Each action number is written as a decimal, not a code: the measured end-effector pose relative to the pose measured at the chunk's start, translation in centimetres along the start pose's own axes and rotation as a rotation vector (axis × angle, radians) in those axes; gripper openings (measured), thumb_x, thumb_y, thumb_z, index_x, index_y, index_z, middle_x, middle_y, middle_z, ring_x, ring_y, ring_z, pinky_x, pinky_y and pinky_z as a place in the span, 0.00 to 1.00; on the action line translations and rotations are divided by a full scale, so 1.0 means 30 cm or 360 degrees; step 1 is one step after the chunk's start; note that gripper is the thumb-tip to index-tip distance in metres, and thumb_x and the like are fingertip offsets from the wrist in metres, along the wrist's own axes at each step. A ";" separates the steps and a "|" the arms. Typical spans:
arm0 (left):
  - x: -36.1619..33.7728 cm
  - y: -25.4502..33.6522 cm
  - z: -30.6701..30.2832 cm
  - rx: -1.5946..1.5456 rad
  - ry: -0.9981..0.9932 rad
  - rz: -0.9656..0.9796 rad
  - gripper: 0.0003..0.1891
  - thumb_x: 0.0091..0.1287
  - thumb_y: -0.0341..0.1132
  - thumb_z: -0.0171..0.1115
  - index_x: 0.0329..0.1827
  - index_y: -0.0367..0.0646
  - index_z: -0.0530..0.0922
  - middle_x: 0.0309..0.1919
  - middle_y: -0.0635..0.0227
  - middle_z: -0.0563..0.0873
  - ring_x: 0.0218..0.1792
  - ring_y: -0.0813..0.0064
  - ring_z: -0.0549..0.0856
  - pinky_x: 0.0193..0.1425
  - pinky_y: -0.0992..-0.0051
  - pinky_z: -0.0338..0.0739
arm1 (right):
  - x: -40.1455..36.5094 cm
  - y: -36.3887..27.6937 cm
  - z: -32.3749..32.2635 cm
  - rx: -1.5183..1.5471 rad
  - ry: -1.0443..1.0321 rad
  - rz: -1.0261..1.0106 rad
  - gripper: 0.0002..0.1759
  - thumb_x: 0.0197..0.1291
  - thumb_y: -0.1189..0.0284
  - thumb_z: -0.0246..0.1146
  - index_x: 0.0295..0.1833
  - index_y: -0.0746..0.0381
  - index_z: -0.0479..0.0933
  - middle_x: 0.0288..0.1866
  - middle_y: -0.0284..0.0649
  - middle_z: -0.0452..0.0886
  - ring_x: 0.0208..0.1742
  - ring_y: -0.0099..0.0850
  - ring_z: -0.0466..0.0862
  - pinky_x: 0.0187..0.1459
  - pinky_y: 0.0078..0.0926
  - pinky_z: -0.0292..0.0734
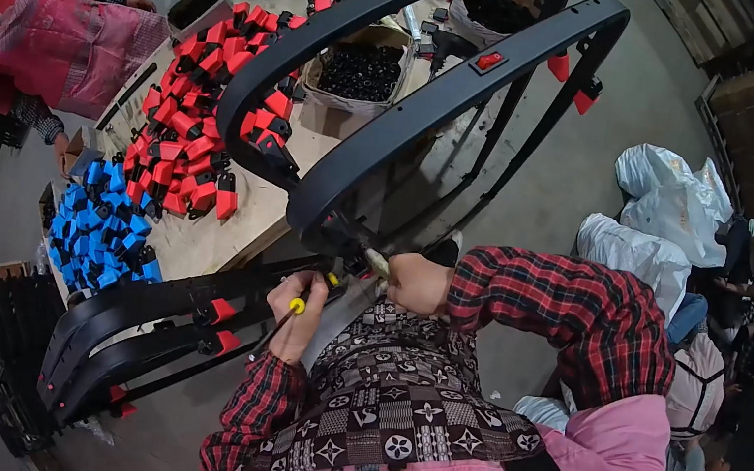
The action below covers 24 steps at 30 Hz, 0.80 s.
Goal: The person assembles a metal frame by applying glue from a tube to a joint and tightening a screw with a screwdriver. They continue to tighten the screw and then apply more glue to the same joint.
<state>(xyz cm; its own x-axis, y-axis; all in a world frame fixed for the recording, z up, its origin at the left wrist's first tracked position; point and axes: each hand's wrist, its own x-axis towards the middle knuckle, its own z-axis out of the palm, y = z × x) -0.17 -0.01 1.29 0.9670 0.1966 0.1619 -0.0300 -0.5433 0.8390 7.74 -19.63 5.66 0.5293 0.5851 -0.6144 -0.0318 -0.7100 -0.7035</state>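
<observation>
My left hand (297, 307) is closed around a thin tool with a yellow end (296, 305), just above the patterned apron. A second small yellow piece shows at its fingertips. To the right, my right hand (419, 283) is closed at the lower end of a black curved frame (392, 143); a pale object (378, 264) shows at its fingers, too small to make out. The frame rises from between the hands across the table, with red parts on its bars.
Red parts (183, 143) and blue parts (104, 230) lie heaped on the table (232, 236). A box of small black parts (360, 68) stands behind. More black frames (114, 316) lie at the left. A person (60, 43) stands across the table; white sacks (666, 209) sit right.
</observation>
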 end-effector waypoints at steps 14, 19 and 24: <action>0.019 -0.039 -0.002 0.0290 0.0086 0.0840 0.07 0.47 0.23 0.61 0.30 0.37 0.75 0.25 0.58 0.79 0.23 0.62 0.80 0.25 0.72 0.73 | 0.061 -0.028 -0.023 0.1167 -0.0546 0.0622 0.06 0.52 0.74 0.53 0.25 0.62 0.68 0.14 0.31 0.67 0.13 0.20 0.68 0.13 0.20 0.65; -0.009 -0.053 -0.003 0.0178 0.0087 0.0736 0.04 0.53 0.26 0.60 0.30 0.37 0.75 0.24 0.62 0.79 0.21 0.68 0.79 0.23 0.75 0.72 | 0.041 0.089 0.204 0.1636 0.0803 -0.0152 0.03 0.55 0.73 0.52 0.33 0.61 0.67 0.19 0.31 0.69 0.16 0.20 0.68 0.18 0.17 0.62; -0.052 -0.032 -0.005 -0.0909 -0.0031 -0.0922 0.07 0.62 0.34 0.55 0.32 0.39 0.73 0.22 0.72 0.76 0.18 0.83 0.73 0.15 0.85 0.63 | 0.028 0.139 0.289 0.1460 0.1018 -0.0273 0.09 0.56 0.75 0.55 0.42 0.64 0.68 0.28 0.31 0.70 0.28 0.19 0.68 0.31 0.17 0.66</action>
<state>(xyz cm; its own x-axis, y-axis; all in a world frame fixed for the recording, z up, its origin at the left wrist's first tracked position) -1.68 0.32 0.32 0.8726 0.3018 -0.3840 0.3572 0.1418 0.9232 0.71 -18.71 -0.87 0.9147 0.1523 -0.3744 -0.3879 0.0703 -0.9190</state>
